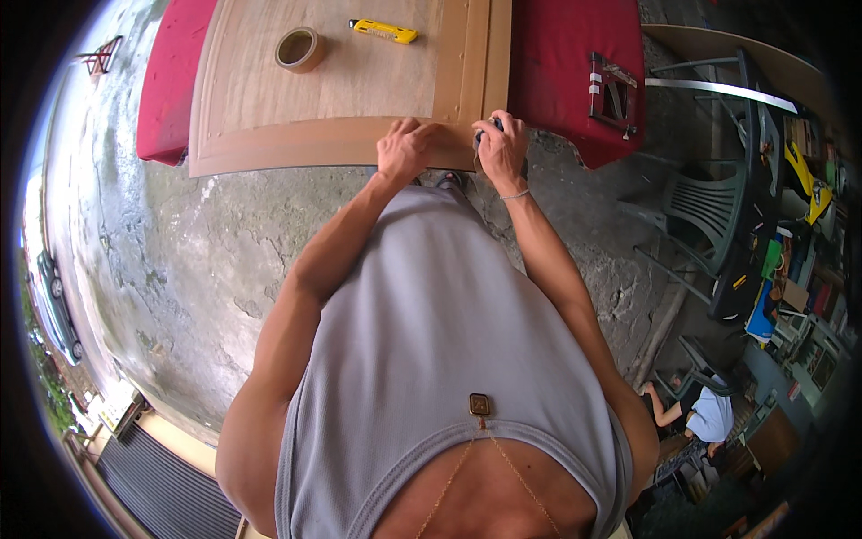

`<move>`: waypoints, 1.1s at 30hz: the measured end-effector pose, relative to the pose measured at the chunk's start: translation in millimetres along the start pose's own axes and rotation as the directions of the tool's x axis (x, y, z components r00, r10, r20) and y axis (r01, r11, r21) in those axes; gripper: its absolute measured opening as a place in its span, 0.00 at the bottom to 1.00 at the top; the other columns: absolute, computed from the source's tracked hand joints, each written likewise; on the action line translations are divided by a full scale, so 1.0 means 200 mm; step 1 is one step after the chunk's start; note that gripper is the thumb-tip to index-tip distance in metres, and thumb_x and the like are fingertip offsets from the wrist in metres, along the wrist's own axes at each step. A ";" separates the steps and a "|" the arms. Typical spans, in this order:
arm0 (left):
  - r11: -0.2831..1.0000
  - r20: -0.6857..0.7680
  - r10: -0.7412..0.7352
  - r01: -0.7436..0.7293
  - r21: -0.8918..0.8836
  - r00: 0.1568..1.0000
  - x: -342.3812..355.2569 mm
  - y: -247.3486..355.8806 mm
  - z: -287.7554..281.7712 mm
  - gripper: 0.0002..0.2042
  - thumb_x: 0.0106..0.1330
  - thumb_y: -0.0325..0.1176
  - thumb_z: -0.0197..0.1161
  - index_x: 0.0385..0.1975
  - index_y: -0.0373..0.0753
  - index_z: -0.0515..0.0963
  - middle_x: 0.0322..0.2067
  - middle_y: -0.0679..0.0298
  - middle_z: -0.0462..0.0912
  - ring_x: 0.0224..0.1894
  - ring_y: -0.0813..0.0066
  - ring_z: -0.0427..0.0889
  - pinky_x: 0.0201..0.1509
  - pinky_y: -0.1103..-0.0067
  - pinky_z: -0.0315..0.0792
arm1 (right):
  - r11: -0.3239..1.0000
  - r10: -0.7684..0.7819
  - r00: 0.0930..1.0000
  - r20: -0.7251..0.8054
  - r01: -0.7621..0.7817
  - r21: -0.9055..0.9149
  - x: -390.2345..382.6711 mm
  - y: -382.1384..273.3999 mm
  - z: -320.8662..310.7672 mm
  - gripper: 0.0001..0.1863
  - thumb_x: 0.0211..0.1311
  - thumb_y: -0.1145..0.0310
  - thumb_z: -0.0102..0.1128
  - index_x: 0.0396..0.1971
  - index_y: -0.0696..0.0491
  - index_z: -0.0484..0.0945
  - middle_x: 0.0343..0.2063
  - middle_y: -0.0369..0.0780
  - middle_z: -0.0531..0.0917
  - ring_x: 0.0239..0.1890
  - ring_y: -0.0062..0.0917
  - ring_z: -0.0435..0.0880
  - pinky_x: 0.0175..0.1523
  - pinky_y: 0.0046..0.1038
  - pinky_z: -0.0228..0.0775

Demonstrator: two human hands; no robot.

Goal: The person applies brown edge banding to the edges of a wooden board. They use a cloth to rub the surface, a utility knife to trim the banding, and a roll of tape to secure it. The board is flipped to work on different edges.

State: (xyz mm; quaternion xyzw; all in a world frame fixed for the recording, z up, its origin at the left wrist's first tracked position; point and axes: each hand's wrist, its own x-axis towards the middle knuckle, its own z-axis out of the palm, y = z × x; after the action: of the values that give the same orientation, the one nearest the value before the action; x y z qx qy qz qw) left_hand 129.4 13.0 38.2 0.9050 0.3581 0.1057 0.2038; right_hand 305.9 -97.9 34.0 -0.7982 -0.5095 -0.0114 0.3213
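Observation:
A wooden panel (359, 85) lies flat in front of me, with brown tape strips (314, 136) along its near border and right side. My left hand (404, 151) is at the panel's near edge, its fingers bent and drawn together; what they pinch, if anything, is hidden. At the near right corner, my right hand (503, 153) closes around a small dark object (488, 132) that is mostly covered by the fingers. Farther back on the panel rest a roll of brown tape (318, 48) and a yellow utility knife (383, 31).
Red padded supports (566, 54) show on both sides of the panel. A dark metal frame-like piece (613, 94) lies on the right one. Beyond stand a grey plastic chair (705, 207) and a cluttered bench (759, 198). Another person (709, 415) is at the lower right. Concrete floor (233, 242) surrounds me.

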 end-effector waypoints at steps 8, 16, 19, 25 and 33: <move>0.997 -0.017 -0.083 0.083 0.001 0.996 -0.03 -0.16 -0.09 0.14 0.56 0.38 0.66 0.44 0.53 0.82 0.42 0.67 0.79 0.48 0.62 0.78 0.46 0.68 0.75 | 0.980 0.159 0.985 0.065 -0.149 -0.134 0.10 -0.06 0.10 0.09 0.45 0.58 0.66 0.20 0.47 0.80 0.33 0.35 0.74 0.39 0.36 0.75 0.41 0.42 0.68; 0.997 -0.031 -0.056 0.055 -0.053 0.998 -0.03 -0.19 -0.07 0.13 0.58 0.37 0.65 0.43 0.50 0.80 0.42 0.66 0.79 0.47 0.62 0.78 0.45 0.69 0.76 | 0.953 0.250 0.963 0.102 -0.226 -0.203 0.15 -0.10 0.10 0.12 0.39 0.55 0.69 0.18 0.47 0.81 0.33 0.34 0.75 0.37 0.35 0.77 0.40 0.40 0.71; 0.998 -0.032 -0.009 0.007 -0.055 0.999 -0.02 -0.21 -0.06 0.14 0.58 0.37 0.64 0.45 0.49 0.79 0.42 0.66 0.79 0.47 0.61 0.78 0.45 0.69 0.75 | 0.948 0.271 0.954 0.127 -0.242 -0.209 0.16 -0.10 0.11 0.13 0.37 0.55 0.70 0.18 0.48 0.81 0.33 0.34 0.75 0.38 0.36 0.77 0.40 0.41 0.71; 0.995 0.041 0.046 -0.042 -0.091 0.998 -0.01 -0.24 -0.09 0.15 0.60 0.37 0.63 0.48 0.50 0.77 0.43 0.66 0.78 0.47 0.62 0.78 0.44 0.69 0.76 | 0.948 0.267 0.956 0.120 -0.238 -0.213 0.18 -0.09 0.13 0.14 0.35 0.54 0.70 0.17 0.48 0.82 0.30 0.35 0.76 0.38 0.36 0.78 0.39 0.41 0.72; 0.948 0.249 0.296 -0.315 0.039 0.922 -0.02 -0.18 -0.14 0.24 0.61 0.41 0.62 0.58 0.44 0.73 0.58 0.60 0.69 0.61 0.56 0.66 0.62 0.60 0.64 | 0.971 0.240 0.969 0.058 -0.241 0.000 0.16 -0.04 0.10 0.07 0.41 0.62 0.68 0.18 0.49 0.82 0.28 0.36 0.77 0.36 0.35 0.79 0.40 0.40 0.73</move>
State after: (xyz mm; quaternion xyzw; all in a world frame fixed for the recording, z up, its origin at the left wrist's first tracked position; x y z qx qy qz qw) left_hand 96.2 42.4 47.4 0.9631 0.1890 0.0118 0.1912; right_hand 308.5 -59.5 33.8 -0.8528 -0.4180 0.0525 0.3085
